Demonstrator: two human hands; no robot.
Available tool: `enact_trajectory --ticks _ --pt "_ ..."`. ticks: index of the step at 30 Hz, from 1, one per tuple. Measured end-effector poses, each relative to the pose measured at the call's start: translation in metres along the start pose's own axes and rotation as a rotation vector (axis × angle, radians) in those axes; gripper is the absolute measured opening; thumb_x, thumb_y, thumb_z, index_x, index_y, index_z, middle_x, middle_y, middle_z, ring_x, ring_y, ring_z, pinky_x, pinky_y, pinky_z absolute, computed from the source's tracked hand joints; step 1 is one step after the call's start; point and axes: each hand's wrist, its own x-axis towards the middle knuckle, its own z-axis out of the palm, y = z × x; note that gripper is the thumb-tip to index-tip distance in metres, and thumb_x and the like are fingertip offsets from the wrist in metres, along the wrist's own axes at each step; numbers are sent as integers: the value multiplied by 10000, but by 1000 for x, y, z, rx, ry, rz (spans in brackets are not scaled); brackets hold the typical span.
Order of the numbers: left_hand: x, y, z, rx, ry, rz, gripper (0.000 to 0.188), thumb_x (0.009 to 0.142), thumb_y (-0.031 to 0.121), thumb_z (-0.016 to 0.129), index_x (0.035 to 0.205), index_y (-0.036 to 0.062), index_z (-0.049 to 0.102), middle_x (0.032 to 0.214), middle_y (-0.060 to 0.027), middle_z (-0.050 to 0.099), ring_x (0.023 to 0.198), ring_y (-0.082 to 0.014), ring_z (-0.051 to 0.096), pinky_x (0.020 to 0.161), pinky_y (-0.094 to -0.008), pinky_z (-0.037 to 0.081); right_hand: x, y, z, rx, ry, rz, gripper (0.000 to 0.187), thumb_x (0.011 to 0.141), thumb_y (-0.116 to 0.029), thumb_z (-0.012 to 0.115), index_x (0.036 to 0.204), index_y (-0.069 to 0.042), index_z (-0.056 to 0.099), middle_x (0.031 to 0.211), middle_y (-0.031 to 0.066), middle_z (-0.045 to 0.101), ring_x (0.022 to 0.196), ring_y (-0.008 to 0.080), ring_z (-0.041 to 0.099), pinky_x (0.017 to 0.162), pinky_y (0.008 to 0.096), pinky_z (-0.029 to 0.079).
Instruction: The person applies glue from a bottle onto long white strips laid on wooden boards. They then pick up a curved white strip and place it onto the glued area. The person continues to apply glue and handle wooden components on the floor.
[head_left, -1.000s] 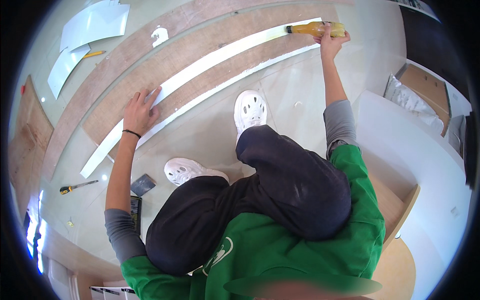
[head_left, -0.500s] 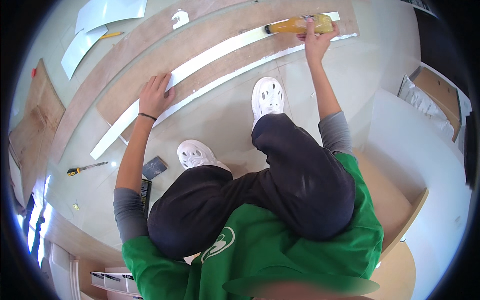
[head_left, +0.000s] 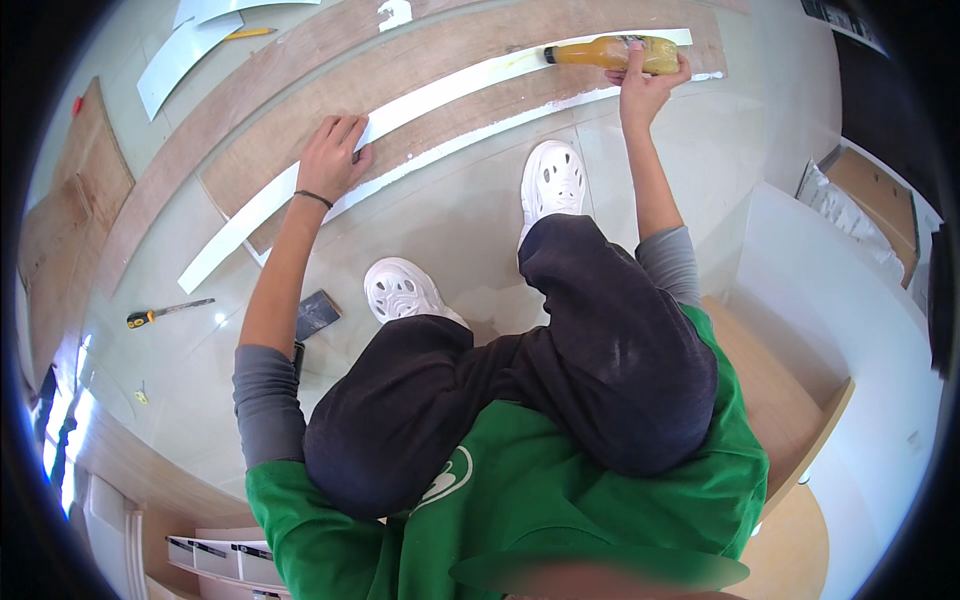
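In my right hand (head_left: 648, 88) is a clear bottle of yellow-orange liquid (head_left: 610, 52), its fingers wrapped round the base end. The bottle lies nearly on its side, its dark tip pointing left over a long white strip (head_left: 430, 98). A faint yellowish streak (head_left: 518, 64) shows on the strip just left of that tip. Farther left, my left hand (head_left: 335, 158) grips the strip, with fingers across its top and the thumb at the near edge. Beneath the strip lies a brown wooden board (head_left: 270, 180) with white along its near edge.
A curved brown board (head_left: 180, 170) lies beyond. White sheets (head_left: 185, 65) and a yellow pencil (head_left: 250, 33) are at the far left. Nearer on the floor are a yellow-and-black screwdriver-like tool (head_left: 165, 314) and a dark flat block (head_left: 317, 314). A white panel (head_left: 830, 290) stands at right.
The whole view has shifted slightly. The bottle's tip has moved a little right, and more of the yellowish streak shows on the strip. Both hands keep their holds.
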Motion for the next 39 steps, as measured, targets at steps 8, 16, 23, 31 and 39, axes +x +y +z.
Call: enact_trajectory --ticks 8,16,23,31,39 --pt "-1 1 -1 14 -29 -16 344 748 132 660 1071 19 631 1014 -86 603 985 -256 561 813 -359 505 -36 -3 20 25 -78 54 644 899 -192 641 1294 -69 147 1016 260 563 577 250 661 516 332 598" --pt "1 1 -2 18 -50 -20 354 753 147 668 1082 19 639 1041 -95 617 1001 -264 564 824 -363 507 -15 7 -3 -13 -8 41 664 900 -217 644 1294 -61 133 985 244 558 574 250 663 505 327 597" --pt "0 1 -1 3 -50 -22 349 752 140 665 1076 14 638 1043 -94 615 993 -264 564 822 -364 504 -23 10 19 -12 -67 35 638 900 -224 644 1271 -73 148 987 247 564 548 246 659 491 318 587" --pt "-4 0 3 5 -22 -22 358 749 132 664 1084 11 632 1048 -98 605 988 -266 561 835 -365 497 -10 4 22 26 -63 -34 622 908 -233 631 1281 -69 161 985 243 561 589 247 665 509 315 595" --pt "-2 2 5 -12 2 -32 354 744 130 667 1076 11 631 1051 -103 606 980 -266 564 829 -364 493 -55 -31 74 141 -200 162 699 893 -274 654 1283 -31 128 1006 249 540 595 274 667 513 340 608"
